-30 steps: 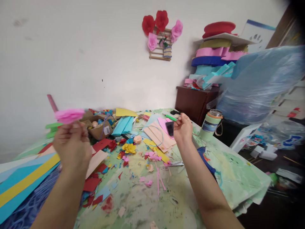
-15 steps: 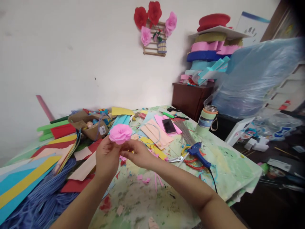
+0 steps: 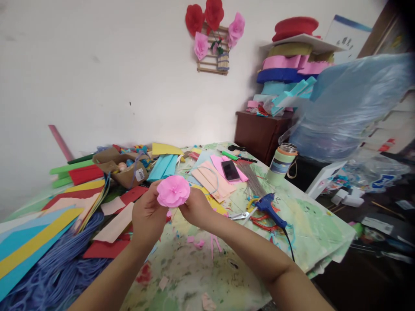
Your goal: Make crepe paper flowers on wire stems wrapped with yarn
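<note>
A pink paper flower (image 3: 173,191) with layered petals is held up over the table, its face tipped toward me. My left hand (image 3: 147,211) grips it from the left side, fingers closed at the petals' edge. On the other side my right hand (image 3: 197,207) pinches it at the lower right; those fingertips are partly hidden behind the bloom. Pink paper scraps (image 3: 198,242) lie on the table below. Scissors (image 3: 240,216) and a blue glue gun (image 3: 271,209) rest to the right of my right hand.
Paper strips (image 3: 39,242) and blue cord (image 3: 65,268) cover the table's left. A cardboard box (image 3: 125,168) stands behind them. Farther back lie folded peach paper (image 3: 212,179) and a phone (image 3: 230,170). A bottle (image 3: 281,165) stands near the right edge.
The pink flower has moved slightly right and down, and its face has turned more toward me. Both hands still hold it; the right hand's fingers have shifted to its right side.
</note>
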